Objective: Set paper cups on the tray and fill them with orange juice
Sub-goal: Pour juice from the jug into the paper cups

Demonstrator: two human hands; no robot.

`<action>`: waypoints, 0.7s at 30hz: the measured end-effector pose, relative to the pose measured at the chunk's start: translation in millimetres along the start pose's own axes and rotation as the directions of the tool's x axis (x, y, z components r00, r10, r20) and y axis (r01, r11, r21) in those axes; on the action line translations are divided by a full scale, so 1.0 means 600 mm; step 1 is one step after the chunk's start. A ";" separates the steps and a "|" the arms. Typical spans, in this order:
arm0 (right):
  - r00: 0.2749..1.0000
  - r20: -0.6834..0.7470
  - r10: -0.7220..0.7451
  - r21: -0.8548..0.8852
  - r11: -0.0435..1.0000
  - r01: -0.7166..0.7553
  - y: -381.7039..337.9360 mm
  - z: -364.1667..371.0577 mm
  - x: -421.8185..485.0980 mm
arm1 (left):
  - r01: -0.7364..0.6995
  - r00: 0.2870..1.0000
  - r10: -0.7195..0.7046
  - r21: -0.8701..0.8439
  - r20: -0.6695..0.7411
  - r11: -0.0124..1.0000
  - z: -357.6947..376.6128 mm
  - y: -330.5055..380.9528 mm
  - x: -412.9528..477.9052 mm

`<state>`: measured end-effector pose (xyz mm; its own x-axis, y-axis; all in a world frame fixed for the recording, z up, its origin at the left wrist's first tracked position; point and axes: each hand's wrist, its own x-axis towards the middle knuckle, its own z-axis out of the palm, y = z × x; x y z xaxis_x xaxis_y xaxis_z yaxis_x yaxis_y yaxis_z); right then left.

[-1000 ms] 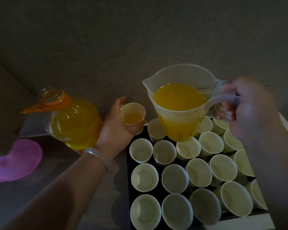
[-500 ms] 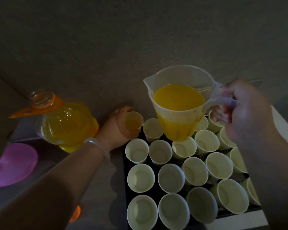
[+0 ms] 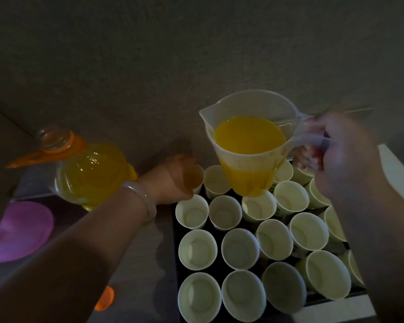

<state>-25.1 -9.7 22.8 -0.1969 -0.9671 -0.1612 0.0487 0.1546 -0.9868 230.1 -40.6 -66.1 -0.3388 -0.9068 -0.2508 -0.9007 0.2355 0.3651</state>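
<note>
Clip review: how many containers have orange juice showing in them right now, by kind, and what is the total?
pitcher: 1, gripped by the right hand
bottle: 1
paper cup: 1, held in the left hand
Total: 3
The other cups whose insides show look empty.

I log a dim, underexposed view: left hand (image 3: 173, 180) motion-blurred, small glints on the juice bottle (image 3: 91, 173), wide-angle bending at edges, soft shadows left of the tray (image 3: 175, 231).
</note>
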 end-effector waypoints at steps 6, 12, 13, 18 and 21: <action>1.000 -0.008 -0.012 -0.008 1.000 0.012 0.002 0.002 -0.004 | -0.050 0.995 0.041 0.089 0.095 0.995 -0.005 0.009 0.000; 0.999 -0.053 -0.012 0.007 1.000 0.012 0.004 0.004 -0.005 | -0.090 0.985 0.059 0.192 0.162 0.977 -0.001 -0.003 0.008; 0.999 -0.043 -0.006 0.016 1.000 0.007 0.005 0.004 -0.004 | -0.100 0.984 0.065 0.214 0.167 0.972 0.000 -0.005 0.010; 1.000 -0.013 -0.011 0.010 1.000 0.011 0.007 0.001 -0.004 | -0.094 0.982 0.047 0.260 0.181 0.961 0.001 -0.008 0.015; 0.999 0.005 -0.033 -0.003 0.999 0.033 0.008 -0.004 -0.004 | -0.096 0.984 0.049 0.279 0.171 0.955 0.006 -0.006 0.015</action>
<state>-26.6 -6.2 18.1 -0.1933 -0.9727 -0.1284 0.0393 0.1231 -0.9916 229.4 -48.5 -73.0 -0.4237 -0.8211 -0.3826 -0.9041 0.4095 0.1223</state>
